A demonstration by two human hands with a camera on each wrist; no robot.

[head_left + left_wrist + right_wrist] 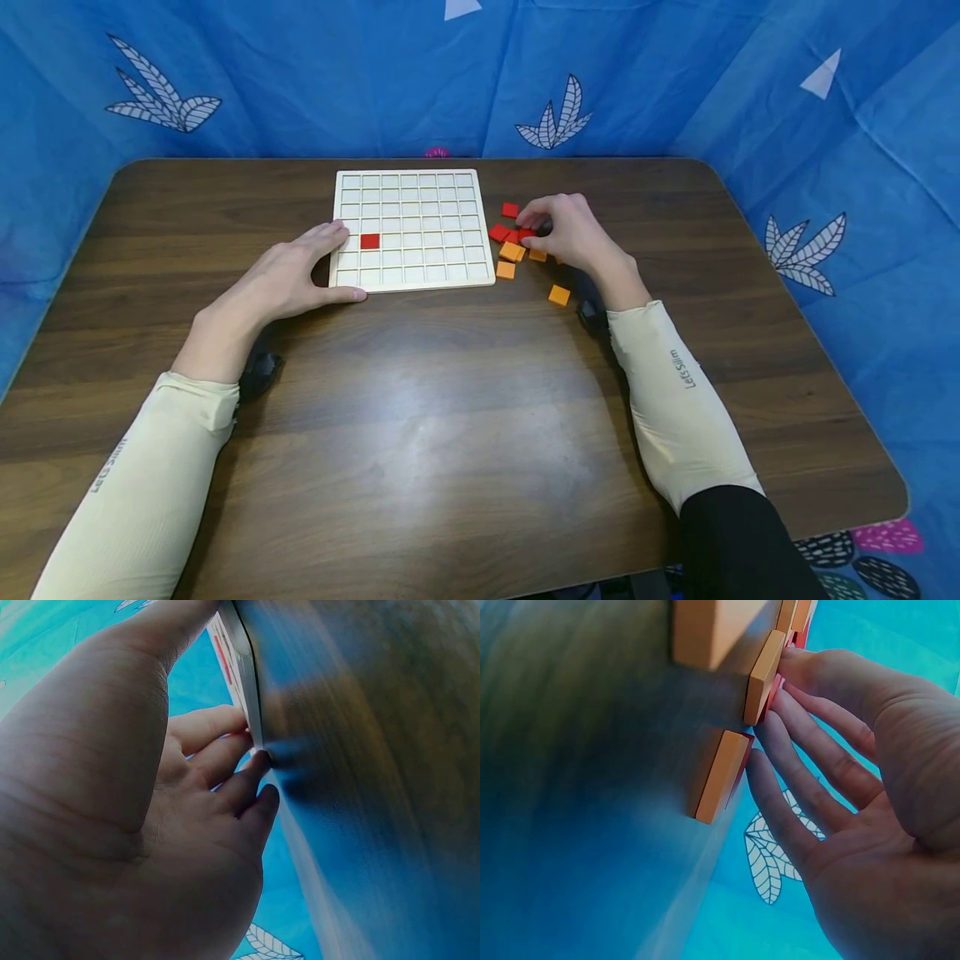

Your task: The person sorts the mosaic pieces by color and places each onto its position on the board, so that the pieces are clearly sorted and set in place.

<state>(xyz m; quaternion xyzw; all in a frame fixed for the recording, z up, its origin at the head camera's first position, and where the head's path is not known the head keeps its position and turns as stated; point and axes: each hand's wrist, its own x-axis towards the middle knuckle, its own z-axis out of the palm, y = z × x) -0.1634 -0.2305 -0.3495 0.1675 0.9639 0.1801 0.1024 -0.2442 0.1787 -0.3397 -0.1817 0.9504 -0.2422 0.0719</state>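
Note:
A white gridded board [414, 288] lies on the table, with one red tile [370, 242] in a cell near its left side. My left hand [281, 279] spans the board's near left corner, fingers along the left edge and thumb by the near edge. In the left wrist view, fingertips [238, 720] touch the board's side. Right of the board, my right hand [573, 233] reaches over loose tiles, its thumb and fingers around a red tile [527, 234]. In the right wrist view the fingers look extended beside an orange tile [724, 776]; no lifted tile shows.
Other loose red tiles [510, 210] and orange tiles [506, 270] lie right of the board. One orange tile [558, 295] sits apart, nearer the right wrist. The brown wooden table [420, 467] stands before a blue patterned cloth [315, 75].

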